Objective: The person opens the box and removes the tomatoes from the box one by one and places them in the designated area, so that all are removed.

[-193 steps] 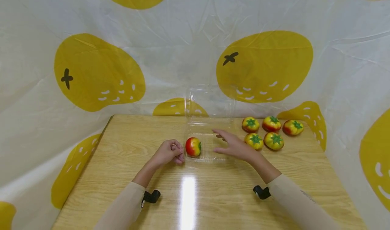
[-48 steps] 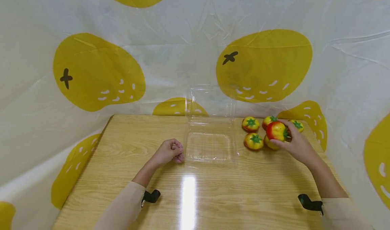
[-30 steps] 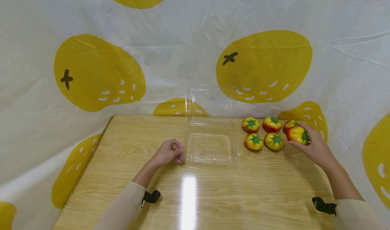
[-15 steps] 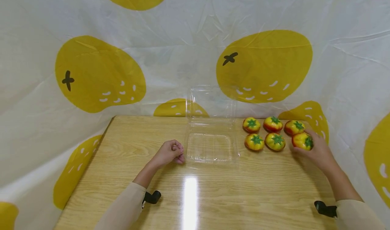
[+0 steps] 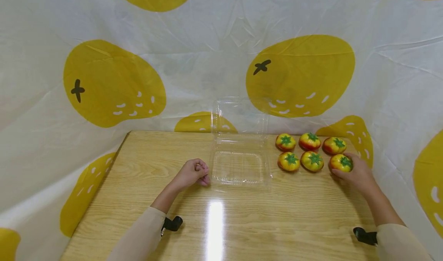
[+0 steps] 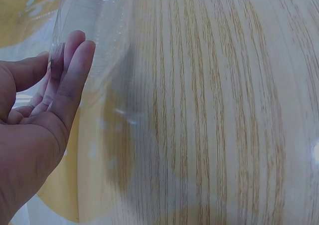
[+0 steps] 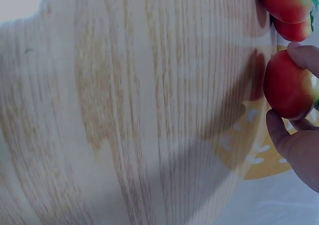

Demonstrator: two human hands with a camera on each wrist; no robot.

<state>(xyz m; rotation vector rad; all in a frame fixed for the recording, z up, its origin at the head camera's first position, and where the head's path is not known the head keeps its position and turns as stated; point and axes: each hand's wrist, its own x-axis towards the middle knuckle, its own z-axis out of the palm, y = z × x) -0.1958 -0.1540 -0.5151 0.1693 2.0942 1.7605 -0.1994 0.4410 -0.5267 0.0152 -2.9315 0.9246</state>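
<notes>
My right hand (image 5: 350, 172) grips a red and yellow tomato (image 5: 341, 163) that sits on the table at the right end of the front row. In the right wrist view its thumb and a finger (image 7: 288, 134) pinch this tomato (image 7: 285, 85). Five more tomatoes stand beside it in two rows, such as the one at front left (image 5: 288, 161) and the one at back right (image 5: 333, 145). A clear plastic clamshell box (image 5: 242, 182) lies in the middle with its lid (image 5: 238, 117) upright and nothing inside. My left hand (image 5: 196, 172) rests at the box's left edge, straight fingers (image 6: 75, 60) touching its wall (image 6: 97, 20).
The wooden table (image 5: 221, 222) has bare room at the front and on the left. A white cloth with yellow fruit prints (image 5: 114, 84) hangs round the back and sides, close behind the tomatoes. The table's right edge lies just past my right hand.
My right hand lifted the tomato out of the box, carried it right over the group and lowered it to the front row's right end. The left hand stayed put.
</notes>
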